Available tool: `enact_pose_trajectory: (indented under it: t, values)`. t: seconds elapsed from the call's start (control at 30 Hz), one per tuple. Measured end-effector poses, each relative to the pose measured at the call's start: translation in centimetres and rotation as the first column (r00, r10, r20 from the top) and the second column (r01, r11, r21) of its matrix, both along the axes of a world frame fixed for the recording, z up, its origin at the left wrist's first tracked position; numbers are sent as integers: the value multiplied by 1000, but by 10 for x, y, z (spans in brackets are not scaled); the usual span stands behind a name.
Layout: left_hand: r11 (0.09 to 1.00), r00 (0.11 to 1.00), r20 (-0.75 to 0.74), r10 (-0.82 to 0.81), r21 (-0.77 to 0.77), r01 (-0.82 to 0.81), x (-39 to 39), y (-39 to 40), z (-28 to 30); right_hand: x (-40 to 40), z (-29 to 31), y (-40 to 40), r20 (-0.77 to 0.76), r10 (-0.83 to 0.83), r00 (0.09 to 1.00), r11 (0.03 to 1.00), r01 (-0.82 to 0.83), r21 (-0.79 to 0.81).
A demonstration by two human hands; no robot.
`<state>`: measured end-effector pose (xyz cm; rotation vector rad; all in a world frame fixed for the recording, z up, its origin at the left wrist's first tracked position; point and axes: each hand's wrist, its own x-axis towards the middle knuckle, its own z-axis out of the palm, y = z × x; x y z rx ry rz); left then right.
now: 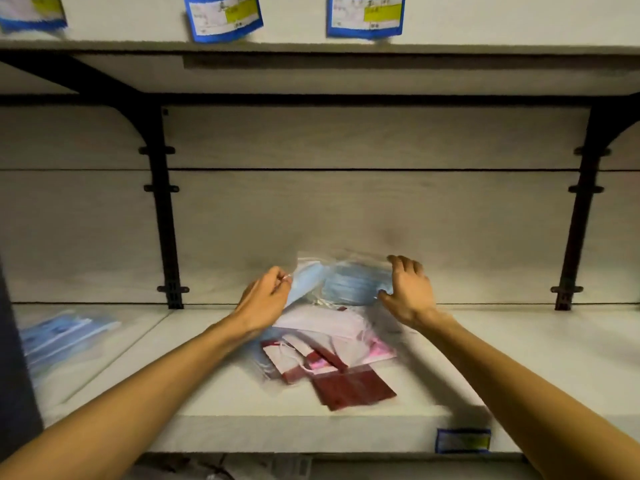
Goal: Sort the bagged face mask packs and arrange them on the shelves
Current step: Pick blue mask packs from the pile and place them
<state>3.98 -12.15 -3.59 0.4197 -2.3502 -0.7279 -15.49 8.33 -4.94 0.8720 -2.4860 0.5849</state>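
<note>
- My left hand [265,303] pinches the left edge of the blue pack [341,282], fingers curled on the bag's corner.
- My right hand [408,289] grips the same pack from the right, thumb under, fingers arched over the top edge.
- The blue pack is held between both hands, near the back of the shelf [519,358], raised above the pile; I can't tell whether its lower edge touches the pack beneath.
- Below it lies a white pack [322,323], then a pink pack [381,351], and nearest me the red packs [349,386], all overlapping in one loose heap at the middle of the shelf.
- On the left section of the shelf, well apart from the heap, sit more blue packs [65,334], blurred; I judge them to be the sorted blue stack.
- My reading: sorting is begun but early. One colour seems to have a place; the white, pink and red ones are unsorted.
- The blue pack in hand likely belongs with the left blue stack.
- Labels [365,15] hang on the shelf edge above; their text is too blurred to read.
</note>
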Motion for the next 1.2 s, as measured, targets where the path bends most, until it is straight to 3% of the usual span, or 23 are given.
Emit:
enact_pose_trajectory:
  t: [0.23, 0.43, 0.57, 0.7, 0.8, 0.93, 1.03, 1.2]
  values:
    - [910, 991, -69, 117, 406, -79, 4, 3, 3, -23, 0, -30, -213, 51, 976, 983, -12, 181]
    - [829, 974, -61, 219, 539, -153, 16, 4, 9, -28, -8, -37, -232, 53, 971, 988, -17, 152]
    - [744, 951, -105, 290, 651, -155, 31, 1, 12, -18, -7, -28, -232, 120, 965, 983, -148, -109]
    - [672, 920, -120, 374, 718, -180, 49, -1, 17, -3, 3, -19, -218, 167, 962, 883, -244, -400]
    - [589, 881, -187, 435, 799, -121, 66, -3, 23, 16, 20, -18, -289, 195, 937, 727, -336, -599]
    - [528, 843, -334, 422, 846, 71, 95, -5, 33, 60, 40, -16, -386, 194, 902, 541, -426, -725]
    - [560, 858, -382, 343, 816, 140, 126, -7, 39, 102, 45, -13, -503, 215, 837, 537, -531, -656]
    - [679, 944, -206, 258, 734, -25, 196, -23, 41, 174, 40, -18, -706, 229, 670, 690, -623, -369]
